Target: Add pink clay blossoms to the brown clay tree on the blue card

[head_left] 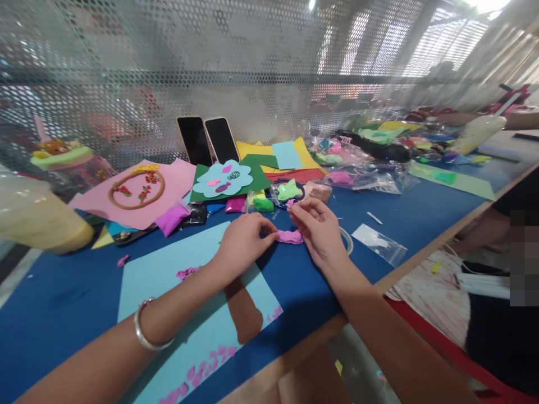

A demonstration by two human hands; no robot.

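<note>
My left hand (pixel 244 241) pinches the left end of a soft purple clay strip (pixel 289 237) above the blue table. At the strip's right end is my right hand (pixel 320 233), its thumb and index finger closed on a small pink clay piece (pixel 290 205). Under my left forearm lies a light blue sheet (pixel 168 280) with a brown trunk shape (pixel 244 314), a dark pink clay cluster (pixel 186 273) and several pink bits (pixel 210 359) along its lower edge. My left arm hides part of the sheet.
Two phones (pixel 194 140) lean against the perforated metal screen. Coloured papers, clay packets (pixel 172 217) and a blue flower cutout (pixel 224 178) lie behind my hands. A tape roll (pixel 347 241) and a small clear bag (pixel 379 244) are on the right, drink cups (pixel 42 216) on the left.
</note>
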